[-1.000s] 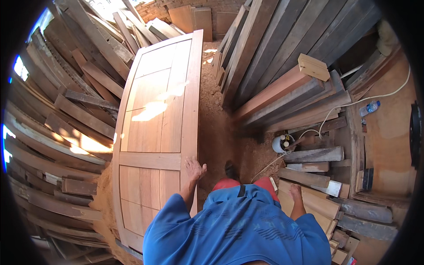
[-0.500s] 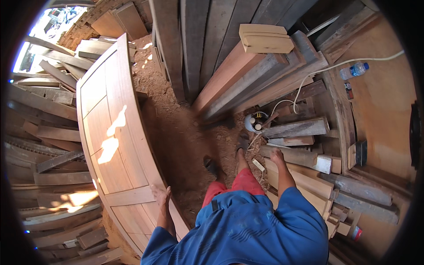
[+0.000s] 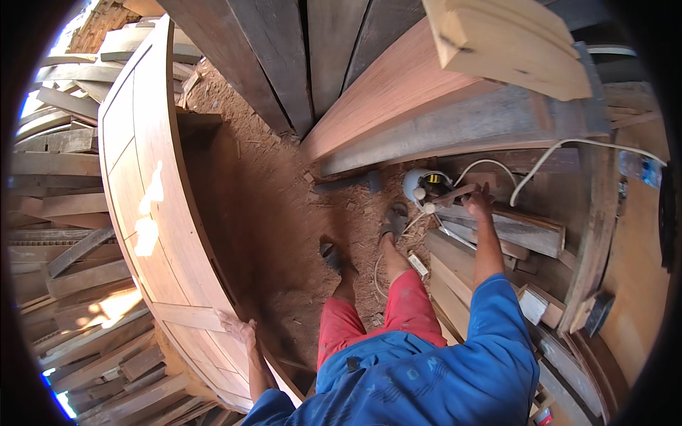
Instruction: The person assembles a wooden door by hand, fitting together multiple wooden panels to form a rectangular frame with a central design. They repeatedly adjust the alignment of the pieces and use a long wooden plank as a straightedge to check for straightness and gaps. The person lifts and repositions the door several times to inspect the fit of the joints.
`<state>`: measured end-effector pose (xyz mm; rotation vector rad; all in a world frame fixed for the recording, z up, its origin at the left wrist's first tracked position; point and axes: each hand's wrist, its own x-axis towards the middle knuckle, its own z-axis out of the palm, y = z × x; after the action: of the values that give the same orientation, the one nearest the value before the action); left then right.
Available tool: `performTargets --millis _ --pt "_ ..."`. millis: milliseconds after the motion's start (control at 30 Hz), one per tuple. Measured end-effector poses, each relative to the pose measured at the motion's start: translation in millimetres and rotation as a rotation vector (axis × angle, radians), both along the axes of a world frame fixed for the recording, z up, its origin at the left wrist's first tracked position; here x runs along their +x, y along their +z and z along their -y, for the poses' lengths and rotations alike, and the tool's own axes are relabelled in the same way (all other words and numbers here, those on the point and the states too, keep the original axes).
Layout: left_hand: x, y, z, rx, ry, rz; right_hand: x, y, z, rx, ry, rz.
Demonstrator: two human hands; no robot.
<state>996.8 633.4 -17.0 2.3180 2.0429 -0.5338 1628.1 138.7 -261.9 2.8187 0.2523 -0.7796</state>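
Note:
My left hand [image 3: 239, 329] rests flat, fingers apart, on the lower rail of a large panelled wooden door [image 3: 145, 177] that stands on its long edge at my left. My right hand [image 3: 479, 201] is stretched forward and closed around the end of a short wooden stick [image 3: 446, 198]. The stick lies on a stack of planks [image 3: 497, 227], right beside a small white and black power tool [image 3: 422, 185]. A white cable [image 3: 561, 153] runs off from the tool to the right. My feet in dark sandals [image 3: 392, 220] stand on sawdust.
Long dark and reddish boards [image 3: 398, 92] lean ahead, with a pale wooden block [image 3: 508, 42] on top. Scrap timber [image 3: 64, 234] is piled at the left behind the door. The sawdust floor [image 3: 277, 206] runs between door and boards. A plastic bottle [image 3: 639, 169] lies far right.
My head has turned right and down. My right arm has reached out to the stick by the power tool. My left hand has stayed on the door.

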Motion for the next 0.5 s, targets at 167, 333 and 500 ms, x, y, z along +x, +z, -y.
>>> performTargets --millis 167,333,500 --pt "-5 1 6 0.011 -0.082 0.007 21 6 -20 0.000 -0.018 -0.146" --pt "-11 1 2 0.017 -0.077 -0.020 20 -16 -32 -0.136 0.046 -0.319" --pt "1 6 10 0.031 -0.113 0.015 -39 25 -52 -0.098 0.086 -0.384"
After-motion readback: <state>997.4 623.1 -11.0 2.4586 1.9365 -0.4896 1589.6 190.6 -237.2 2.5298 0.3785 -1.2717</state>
